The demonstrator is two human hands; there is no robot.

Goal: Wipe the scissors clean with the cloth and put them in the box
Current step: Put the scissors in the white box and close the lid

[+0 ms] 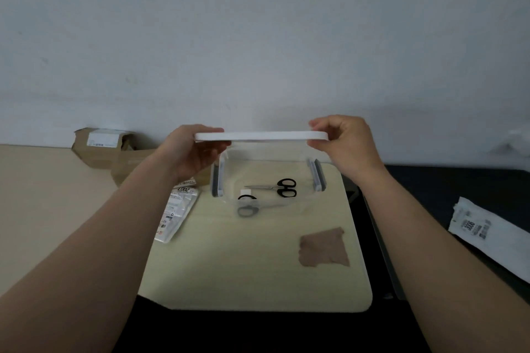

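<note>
A flat white lid (pixel 261 136) hangs level above a clear plastic box (pixel 286 203) with grey side latches. My left hand (pixel 192 152) grips the lid's left end and my right hand (pixel 344 143) grips its right end. Inside the box lie black-handled scissors (pixel 279 187), blades pointing left. A second black-handled pair (pixel 247 205) sits at the box's front left corner, partly blurred by the wall. The brown cloth (pixel 324 248) lies flat on the pale board (pixel 243 281), in front of the box to the right.
A torn cardboard box (pixel 106 149) stands at the back left against the wall. A plastic packet with labels (pixel 175 215) lies left of the clear box. Another white labelled packet (pixel 487 229) lies on the dark surface at the right.
</note>
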